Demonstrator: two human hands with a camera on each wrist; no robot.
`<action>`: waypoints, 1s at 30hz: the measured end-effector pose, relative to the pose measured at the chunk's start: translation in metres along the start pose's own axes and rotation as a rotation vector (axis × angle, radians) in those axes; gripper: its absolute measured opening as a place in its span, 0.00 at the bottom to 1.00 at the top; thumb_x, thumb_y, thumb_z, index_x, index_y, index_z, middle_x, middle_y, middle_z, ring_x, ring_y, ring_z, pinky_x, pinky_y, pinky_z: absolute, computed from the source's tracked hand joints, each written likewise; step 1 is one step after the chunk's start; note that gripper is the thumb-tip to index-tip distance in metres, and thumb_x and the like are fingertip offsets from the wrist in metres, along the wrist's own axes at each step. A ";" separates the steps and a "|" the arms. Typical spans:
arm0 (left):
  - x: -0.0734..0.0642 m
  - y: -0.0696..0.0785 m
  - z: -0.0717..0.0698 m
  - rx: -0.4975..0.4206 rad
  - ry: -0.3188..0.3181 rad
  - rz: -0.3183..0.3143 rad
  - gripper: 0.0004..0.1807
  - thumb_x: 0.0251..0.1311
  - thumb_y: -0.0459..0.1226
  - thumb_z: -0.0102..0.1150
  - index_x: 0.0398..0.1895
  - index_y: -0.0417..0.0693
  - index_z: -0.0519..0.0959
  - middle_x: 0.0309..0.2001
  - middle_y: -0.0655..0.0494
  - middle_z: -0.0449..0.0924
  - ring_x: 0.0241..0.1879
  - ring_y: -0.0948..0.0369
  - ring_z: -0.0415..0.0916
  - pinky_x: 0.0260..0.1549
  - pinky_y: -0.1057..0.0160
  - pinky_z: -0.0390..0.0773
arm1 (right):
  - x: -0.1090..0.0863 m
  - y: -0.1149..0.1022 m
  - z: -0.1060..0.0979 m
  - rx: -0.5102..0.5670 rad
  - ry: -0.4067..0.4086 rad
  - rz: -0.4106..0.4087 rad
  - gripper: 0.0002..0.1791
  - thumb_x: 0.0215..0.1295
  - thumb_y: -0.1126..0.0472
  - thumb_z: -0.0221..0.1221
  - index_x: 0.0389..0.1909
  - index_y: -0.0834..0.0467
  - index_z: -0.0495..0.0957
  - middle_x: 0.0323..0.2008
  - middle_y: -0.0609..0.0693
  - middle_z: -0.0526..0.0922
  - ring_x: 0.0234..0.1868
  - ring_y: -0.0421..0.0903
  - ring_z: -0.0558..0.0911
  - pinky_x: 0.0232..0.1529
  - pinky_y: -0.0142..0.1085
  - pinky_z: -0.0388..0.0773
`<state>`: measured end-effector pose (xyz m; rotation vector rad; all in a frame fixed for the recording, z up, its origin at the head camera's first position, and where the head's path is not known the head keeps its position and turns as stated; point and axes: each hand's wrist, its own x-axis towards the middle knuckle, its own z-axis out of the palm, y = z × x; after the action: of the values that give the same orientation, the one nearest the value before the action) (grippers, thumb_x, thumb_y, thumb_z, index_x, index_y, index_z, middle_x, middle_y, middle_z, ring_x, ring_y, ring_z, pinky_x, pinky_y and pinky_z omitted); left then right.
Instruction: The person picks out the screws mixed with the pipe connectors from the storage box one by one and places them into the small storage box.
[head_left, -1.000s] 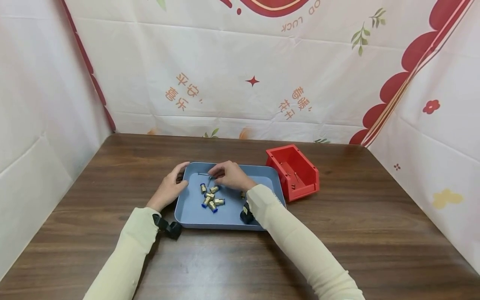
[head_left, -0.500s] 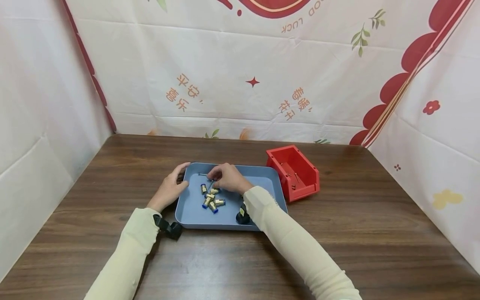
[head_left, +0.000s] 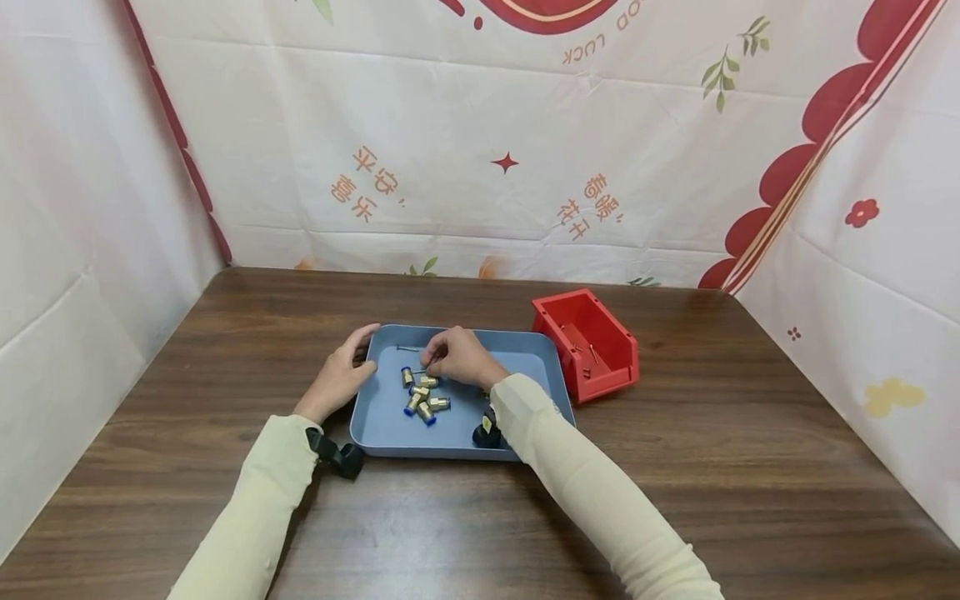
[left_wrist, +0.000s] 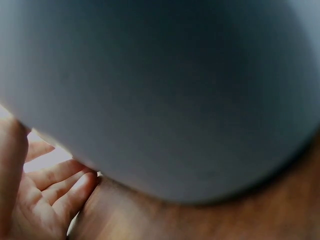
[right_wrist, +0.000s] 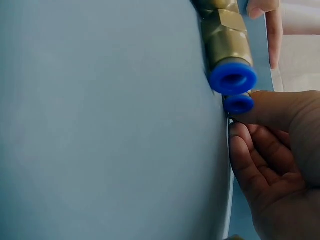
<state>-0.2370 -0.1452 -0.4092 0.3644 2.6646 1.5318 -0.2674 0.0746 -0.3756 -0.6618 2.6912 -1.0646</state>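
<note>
A blue-grey tray (head_left: 390, 433) lies on the table. My left hand (head_left: 339, 377) rests at its left side, the thumb tip at the rim and the relaxed fingers against the outer wall near the far corner. Inside the tray, my right hand (head_left: 463, 357) pinches a thin screw (head_left: 417, 372) between thumb and fingers, low over the tray floor. Another screw (head_left: 407, 348) lies just beyond it. Nearer me is a cluster of brass push-in fittings (head_left: 425, 412) with blue ends. In the right wrist view, a fitting (right_wrist: 229, 45) stands large beside my right thumb (right_wrist: 275, 109).
A red parts bin (head_left: 609, 379) stands against the tray's right side, with several small screws (head_left: 593, 353) in it. Black wrist cameras sit under both wrists; the right one (head_left: 487, 431) hangs over the tray. A printed cloth (head_left: 465, 200) closes off the table's back.
My right hand has shifted slightly rightward and nearer me. The screw at its fingertips has turned from slanting to nearly level. The left hand and tray have stayed put.
</note>
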 end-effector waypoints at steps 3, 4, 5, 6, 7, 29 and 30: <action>0.001 0.000 0.000 -0.002 0.002 0.000 0.33 0.64 0.33 0.43 0.74 0.50 0.54 0.68 0.38 0.60 0.65 0.43 0.62 0.61 0.42 0.65 | 0.000 -0.001 0.000 0.002 0.009 0.008 0.04 0.55 0.71 0.64 0.28 0.60 0.85 0.30 0.51 0.85 0.28 0.39 0.77 0.31 0.27 0.75; 0.001 0.000 0.000 -0.001 0.001 -0.001 0.33 0.64 0.33 0.43 0.74 0.50 0.54 0.68 0.38 0.60 0.65 0.43 0.63 0.61 0.42 0.65 | 0.000 -0.001 -0.001 0.003 0.012 0.014 0.04 0.55 0.71 0.64 0.28 0.60 0.85 0.30 0.51 0.85 0.28 0.39 0.77 0.31 0.27 0.75; 0.001 0.001 0.000 -0.002 0.000 0.000 0.33 0.64 0.33 0.43 0.74 0.50 0.54 0.68 0.38 0.60 0.65 0.43 0.63 0.61 0.42 0.65 | 0.000 -0.001 -0.001 0.004 0.015 0.020 0.04 0.55 0.70 0.63 0.28 0.60 0.84 0.29 0.51 0.84 0.28 0.39 0.77 0.31 0.27 0.74; 0.001 0.001 0.000 -0.002 -0.001 0.000 0.33 0.64 0.33 0.44 0.74 0.50 0.54 0.68 0.38 0.60 0.65 0.43 0.63 0.61 0.42 0.65 | 0.000 -0.001 -0.001 0.004 0.017 0.028 0.04 0.55 0.70 0.63 0.28 0.60 0.84 0.29 0.51 0.84 0.28 0.39 0.76 0.30 0.27 0.74; 0.001 0.001 0.000 -0.004 0.000 0.002 0.33 0.64 0.33 0.44 0.74 0.49 0.54 0.68 0.38 0.60 0.65 0.43 0.63 0.61 0.42 0.65 | 0.000 -0.001 -0.002 0.007 0.019 0.035 0.04 0.55 0.70 0.63 0.28 0.60 0.84 0.29 0.51 0.84 0.28 0.40 0.76 0.30 0.27 0.74; 0.000 0.000 0.000 0.002 0.002 0.007 0.33 0.64 0.33 0.43 0.74 0.49 0.54 0.68 0.38 0.60 0.65 0.43 0.63 0.62 0.42 0.65 | -0.014 0.006 -0.039 -0.006 0.076 0.072 0.03 0.55 0.69 0.63 0.30 0.62 0.83 0.29 0.52 0.83 0.30 0.44 0.75 0.33 0.30 0.76; 0.000 0.001 0.000 0.004 0.003 0.009 0.33 0.64 0.33 0.43 0.74 0.49 0.54 0.68 0.38 0.61 0.65 0.43 0.63 0.62 0.42 0.65 | -0.015 0.006 -0.041 -0.010 0.083 0.071 0.03 0.55 0.68 0.63 0.30 0.62 0.83 0.29 0.52 0.83 0.30 0.44 0.75 0.34 0.30 0.76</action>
<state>-0.2369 -0.1448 -0.4083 0.3747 2.6724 1.5308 -0.2694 0.1107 -0.3498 -0.5313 2.7693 -1.0841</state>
